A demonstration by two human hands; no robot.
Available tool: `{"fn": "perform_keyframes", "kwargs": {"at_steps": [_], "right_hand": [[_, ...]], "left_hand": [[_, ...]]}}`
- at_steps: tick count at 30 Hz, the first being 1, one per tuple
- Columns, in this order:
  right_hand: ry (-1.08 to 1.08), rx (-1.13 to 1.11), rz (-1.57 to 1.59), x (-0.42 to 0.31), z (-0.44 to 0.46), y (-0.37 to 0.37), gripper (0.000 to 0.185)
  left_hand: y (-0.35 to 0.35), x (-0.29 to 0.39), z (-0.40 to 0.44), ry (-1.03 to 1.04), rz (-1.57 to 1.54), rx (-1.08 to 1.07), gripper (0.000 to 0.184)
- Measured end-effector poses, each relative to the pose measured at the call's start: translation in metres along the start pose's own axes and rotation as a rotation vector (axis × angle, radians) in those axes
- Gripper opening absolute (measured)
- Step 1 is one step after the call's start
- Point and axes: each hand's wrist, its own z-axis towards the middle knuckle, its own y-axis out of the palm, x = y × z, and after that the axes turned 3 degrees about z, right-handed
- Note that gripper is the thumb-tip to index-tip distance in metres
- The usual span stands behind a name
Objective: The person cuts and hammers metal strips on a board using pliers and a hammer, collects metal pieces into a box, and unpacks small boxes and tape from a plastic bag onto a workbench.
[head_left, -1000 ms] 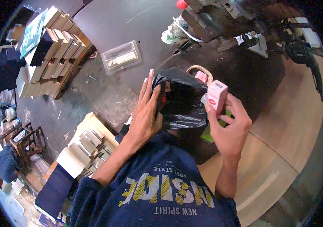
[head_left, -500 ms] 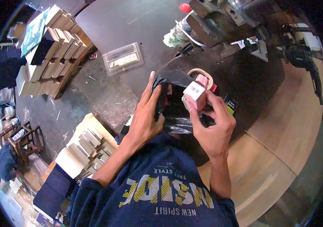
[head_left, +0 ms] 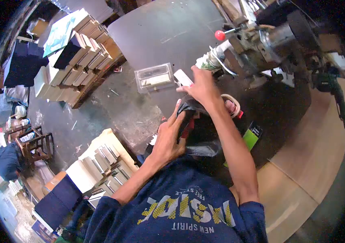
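Observation:
My left hand (head_left: pixel 167 137) is closed on the edge of a black plastic bag (head_left: pixel 203 149) just in front of my shirt. Farther out, my right hand (head_left: pixel 203 87) pinches a small white box (head_left: pixel 183 77), beside a clear plastic case (head_left: pixel 153 77) that lies on the dark table. Right of the bag, a roll of tape (head_left: pixel 230 106) rests near my right forearm. A green and black packet (head_left: pixel 253 135) lies on the other side of that forearm. The bag's contents are mostly hidden by my hand and arm.
Stacked books (head_left: pixel 79 60) stand at the back left, with more books (head_left: pixel 107 166) nearer on the left. A metal machine with a red knob (head_left: pixel 220 35) occupies the upper right. A power drill (head_left: pixel 332 85) is at the far right. Another person (head_left: pixel 7 162) bends over at far left.
My right hand has moved up and away from the bag with the box, toward the clear case. My left hand still holds the bag. The camera view has shifted.

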Motion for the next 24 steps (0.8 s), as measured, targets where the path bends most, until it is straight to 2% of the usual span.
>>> {"fn": "perform_keyframes", "kwargs": {"at_steps": [2, 4, 5, 6, 7, 9, 10, 12, 15, 17, 19, 20, 23, 24], "right_hand": [[0.052, 0.118, 0.184, -0.036, -0.016, -0.053, 0.020], [0.007, 0.194, 0.108, -0.071, -0.044, -0.105, 0.011], [0.009, 0.038, 0.123, -0.072, -0.061, -0.116, 0.010], [0.149, -0.205, 0.222, -0.076, -0.077, -0.121, 0.007], [0.217, -0.433, 0.208, -0.065, -0.095, -0.115, 0.010], [0.244, -0.481, -0.006, -0.066, -0.119, -0.090, 0.036], [0.249, -0.473, -0.003, -0.062, -0.119, -0.076, 0.036], [0.273, -0.410, 0.202, -0.052, -0.113, -0.048, 0.059], [0.214, -0.415, 0.207, -0.030, -0.125, -0.004, 0.066], [-0.016, -0.144, 0.250, -0.029, -0.142, 0.011, 0.068], [0.187, -0.241, 0.395, -0.047, -0.134, 0.002, 0.072], [0.255, -0.310, 0.337, -0.059, -0.124, -0.010, 0.077], [0.238, -0.246, 0.234, -0.057, -0.126, -0.015, 0.081], [0.372, -0.318, 0.274, -0.066, -0.121, -0.025, 0.074]], "left_hand": [[-0.005, 0.003, 0.004, -0.029, -0.042, -0.001, 0.065], [-0.008, -0.001, 0.002, -0.060, -0.074, -0.023, 0.065], [-0.008, -0.004, 0.002, -0.079, -0.103, -0.024, 0.066], [-0.008, -0.008, 0.004, -0.090, -0.128, -0.021, 0.068], [-0.008, -0.012, 0.006, -0.083, -0.126, -0.028, 0.068], [-0.006, -0.019, 0.009, -0.022, -0.143, -0.050, 0.075], [-0.007, -0.016, 0.010, -0.016, -0.140, -0.055, 0.075], [-0.011, -0.010, 0.010, -0.043, -0.111, -0.100, 0.079], [-0.010, -0.021, 0.008, -0.079, 0.017, -0.146, 0.080], [-0.009, -0.038, 0.003, 0.007, -0.082, -0.107, 0.080], [-0.015, -0.035, 0.003, 0.076, -0.229, -0.094, 0.081], [-0.020, -0.028, 0.005, 0.058, -0.207, -0.102, 0.080], [-0.023, -0.028, 0.002, 0.055, -0.185, -0.089, 0.078], [-0.021, -0.028, 0.001, 0.069, -0.183, -0.071, 0.077]]}}
